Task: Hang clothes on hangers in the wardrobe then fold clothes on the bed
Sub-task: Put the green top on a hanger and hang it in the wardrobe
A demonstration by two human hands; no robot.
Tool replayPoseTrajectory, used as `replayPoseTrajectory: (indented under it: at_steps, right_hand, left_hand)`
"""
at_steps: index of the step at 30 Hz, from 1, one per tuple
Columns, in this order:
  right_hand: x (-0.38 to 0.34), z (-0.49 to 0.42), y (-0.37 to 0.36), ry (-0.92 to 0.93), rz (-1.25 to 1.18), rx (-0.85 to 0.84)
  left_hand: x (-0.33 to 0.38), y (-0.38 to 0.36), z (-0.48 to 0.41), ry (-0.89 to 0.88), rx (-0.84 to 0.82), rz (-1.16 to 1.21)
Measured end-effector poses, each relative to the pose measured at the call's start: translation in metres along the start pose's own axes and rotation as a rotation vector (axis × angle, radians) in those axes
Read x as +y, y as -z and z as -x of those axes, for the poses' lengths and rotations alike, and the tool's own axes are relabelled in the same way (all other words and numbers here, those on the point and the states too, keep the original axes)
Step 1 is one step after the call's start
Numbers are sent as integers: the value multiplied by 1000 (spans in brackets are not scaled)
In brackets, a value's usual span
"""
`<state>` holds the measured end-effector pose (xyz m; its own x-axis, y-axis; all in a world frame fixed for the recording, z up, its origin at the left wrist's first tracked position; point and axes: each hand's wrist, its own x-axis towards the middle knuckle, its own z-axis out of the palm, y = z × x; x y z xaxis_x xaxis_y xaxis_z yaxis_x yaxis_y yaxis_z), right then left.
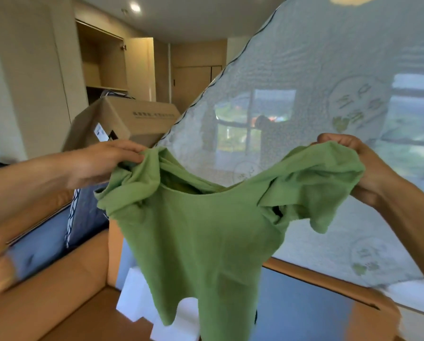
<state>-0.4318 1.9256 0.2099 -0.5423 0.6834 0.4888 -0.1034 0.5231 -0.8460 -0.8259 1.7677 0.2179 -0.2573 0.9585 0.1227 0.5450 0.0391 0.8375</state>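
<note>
Leaning steeply behind and to the right of the green T-shirt [201, 230], a big quilted mattress [329, 70] fills most of the view, its dark piped edge running up diagonally. Behind the shirt to the upper left stands an open wardrobe [102, 60] with bare shelves; no hanger shows. Below the shirt lies a tan wooden bed frame [65, 291] with white foam blocks [137, 291] inside it. Just behind the shirt's left shoulder sits a tilted cardboard box [132, 119].

The shirt itself hangs in the air in front of the person, front facing them, with its hem dangling over the frame. The left hand [107, 161] has its grip pinched on one shoulder seam. The right hand [348, 163] has its grip clamped on the other shoulder, fingers curled round bunched cloth.

Likely trouble: both shoulders are crumpled and a sleeve looks twisted, so the shirt could sit crooked on a hanger or fold unevenly. The lighter left pinch could slip and drop that side onto the frame. The hem could snag on the frame's corner.

Open room seems tight. The mattress crowds the space right of the shirt, and the box stands between the shirt and the wardrobe. The freest space appears to be above the frame, near the person.
</note>
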Motion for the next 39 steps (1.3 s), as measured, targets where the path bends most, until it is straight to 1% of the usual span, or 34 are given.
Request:
replayPoseTrajectory:
  at_steps: [3,5,10,11,13,16,18,20,22,23,24,25,26,28,29,32,34,36,38,39]
  right_hand:
    - [-3,9,4,-48,-42,-107]
    - [1,14,6,-117,-28,-157]
    - [6,20,12,-331,-233,-151]
    - [8,22,11,-364,-221,-134]
    - [12,24,7,-356,-100,-88]
    - [13,25,-5,-262,73,-73]
    - [7,24,-15,-139,236,-59]
    - [-1,19,-27,15,401,-65]
    - [-11,12,-45,166,523,-139]
    - [-16,9,-56,243,574,-178]
    - [-21,6,-67,316,608,-209]
    - [-25,3,-78,378,629,-223]
    - [-29,2,-89,428,642,-222]
    - [-37,0,-105,513,644,-179]
    - [-39,0,-109,553,643,-133]
    - [-44,2,-107,639,647,90]
    - [-43,7,-100,651,676,237]
    - [-37,17,-93,632,753,349]
    - [-26,27,-86,558,874,439]
    - [-19,31,-82,477,936,477]
  left_hand:
    - [-1,-5,-2,45,38,174]
    - [7,-9,-3,0,28,235]
    - [29,-24,-6,-198,-58,324]
    - [32,-25,-7,-213,-101,338]
    - [32,-27,-10,-205,-147,329]
    - [29,-29,-12,-170,-175,265]
    - [28,-32,-12,-128,-245,216]
    - [32,-33,-9,-50,-308,-13]
    - [39,-38,-6,-27,-405,-361]
    - [46,-45,-1,-71,-439,-503]
    - [53,-54,2,-146,-430,-567]
    - [61,-65,5,-237,-397,-552]
    - [71,-77,10,-340,-382,-475]
    - [87,-100,10,-537,-413,-275]
    - [92,-109,7,-609,-406,-217]
    - [108,-121,2,-684,-289,-123]
    - [118,-127,1,-701,-199,-143]
    - [125,-132,0,-749,-107,-254]
    - [132,-136,4,-820,39,-375]
    - [135,-136,7,-831,110,-417]
